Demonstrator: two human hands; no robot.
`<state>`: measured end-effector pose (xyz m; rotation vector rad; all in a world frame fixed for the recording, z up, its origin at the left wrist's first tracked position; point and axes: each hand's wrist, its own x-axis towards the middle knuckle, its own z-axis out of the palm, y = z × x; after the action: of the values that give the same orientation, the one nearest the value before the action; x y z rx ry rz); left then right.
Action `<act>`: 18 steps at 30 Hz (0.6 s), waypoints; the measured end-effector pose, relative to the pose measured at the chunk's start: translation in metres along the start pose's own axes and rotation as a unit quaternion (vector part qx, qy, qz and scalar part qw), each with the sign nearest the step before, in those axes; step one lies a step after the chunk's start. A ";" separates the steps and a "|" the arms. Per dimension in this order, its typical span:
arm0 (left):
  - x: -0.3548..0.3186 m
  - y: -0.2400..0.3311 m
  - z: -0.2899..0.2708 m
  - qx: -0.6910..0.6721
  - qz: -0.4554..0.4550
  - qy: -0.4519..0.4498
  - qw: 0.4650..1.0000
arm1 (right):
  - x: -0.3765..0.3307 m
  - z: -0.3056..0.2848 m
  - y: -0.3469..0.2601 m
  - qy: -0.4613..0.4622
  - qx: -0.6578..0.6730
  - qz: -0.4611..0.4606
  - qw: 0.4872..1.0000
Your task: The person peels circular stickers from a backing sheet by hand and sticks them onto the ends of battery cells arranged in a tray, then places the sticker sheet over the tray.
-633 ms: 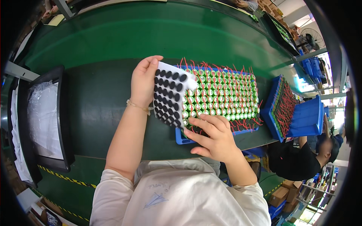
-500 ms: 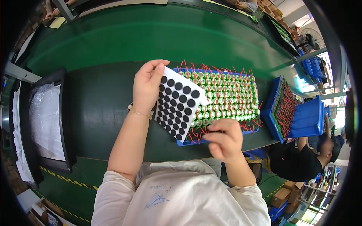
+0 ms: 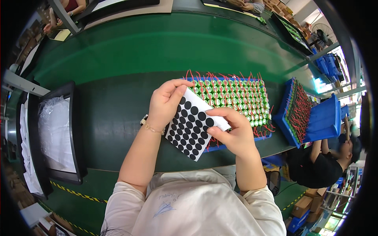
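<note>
A white sheet of round black stickers (image 3: 188, 128) is tilted over the near left part of a blue tray. My left hand (image 3: 167, 100) pinches its upper corner between thumb and fingers. At the sheet's right edge, my right hand (image 3: 234, 129) has thumb and forefinger closed on a black round sticker (image 3: 210, 122); whether it has come off the backing I cannot tell. Behind the sheet, the tray holds rows of green cylindrical battery cells (image 3: 236, 94) with thin red wires on top. Black discs cover some cells in the near row. The sheet hides the tray's near left corner.
To the right, a second blue tray (image 3: 289, 114) of wired cells leans beside a blue bin (image 3: 323, 118). A black tray (image 3: 59, 133) with white sheets and clear plastic lies at the left. A co-worker in black (image 3: 315, 165) is at the right; others work across the green table (image 3: 126, 51).
My right hand has moved up from the tray's near row to the sheet's right edge and pinched a sticker. My left hand and the sheet have shifted slightly right and down.
</note>
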<state>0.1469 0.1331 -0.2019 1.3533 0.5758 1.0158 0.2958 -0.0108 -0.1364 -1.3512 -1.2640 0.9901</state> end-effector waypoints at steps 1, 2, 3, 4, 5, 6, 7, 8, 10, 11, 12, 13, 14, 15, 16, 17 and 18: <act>-0.001 0.001 0.001 0.001 0.007 -0.009 1.000 | -0.001 0.000 0.000 0.001 0.000 -0.001 1.000; -0.001 0.002 0.000 0.012 -0.003 -0.012 1.000 | -0.002 0.000 -0.001 0.021 0.043 0.020 0.999; -0.001 0.003 0.000 0.013 -0.003 -0.013 1.000 | -0.002 0.000 -0.001 0.040 0.085 0.040 0.995; -0.002 0.005 0.001 0.014 -0.009 -0.016 1.000 | -0.002 0.000 -0.003 0.046 0.110 0.041 0.992; -0.002 0.007 0.000 0.015 -0.016 -0.018 1.000 | -0.001 0.000 -0.002 0.046 0.110 0.040 0.992; -0.002 0.007 -0.001 0.016 -0.015 -0.017 1.000 | -0.001 0.001 0.002 0.047 0.131 0.018 0.990; -0.002 0.007 -0.003 0.013 -0.009 -0.025 1.000 | 0.000 0.002 0.005 0.045 0.151 -0.007 0.987; -0.002 0.007 -0.006 0.011 -0.002 -0.032 0.999 | 0.001 0.002 0.009 0.048 0.157 -0.019 0.986; -0.004 0.007 -0.007 0.008 -0.001 -0.051 0.999 | 0.001 0.003 0.010 0.059 0.171 -0.014 0.983; -0.005 0.009 -0.009 0.001 0.010 -0.066 0.998 | 0.000 0.005 0.010 0.058 0.185 0.003 0.981; -0.006 0.012 -0.011 0.030 0.014 -0.098 0.995 | -0.001 0.004 0.008 0.062 0.183 0.010 0.981; -0.005 0.015 -0.011 0.060 0.017 -0.130 0.990 | -0.004 0.003 0.010 0.096 0.149 0.020 0.984; -0.003 0.013 -0.011 0.073 0.041 -0.141 0.986 | -0.006 0.000 0.008 0.104 0.127 0.024 0.986; -0.001 0.010 -0.006 0.085 0.064 -0.155 0.982 | -0.009 0.000 0.008 0.134 0.119 0.008 0.984; -0.002 0.012 -0.004 0.104 0.051 -0.171 0.978 | -0.010 -0.002 0.013 0.156 0.108 -0.026 0.981; -0.001 0.013 -0.004 0.123 0.039 -0.185 0.974 | -0.012 -0.006 0.017 0.158 0.101 -0.016 0.982; 0.001 0.013 -0.004 0.151 0.063 -0.185 0.969 | -0.012 -0.005 0.019 0.174 0.080 -0.014 0.981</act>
<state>0.1410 0.1347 -0.1895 1.8190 0.3731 0.7657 0.3025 -0.0224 -0.1552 -1.3093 -0.9173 0.7762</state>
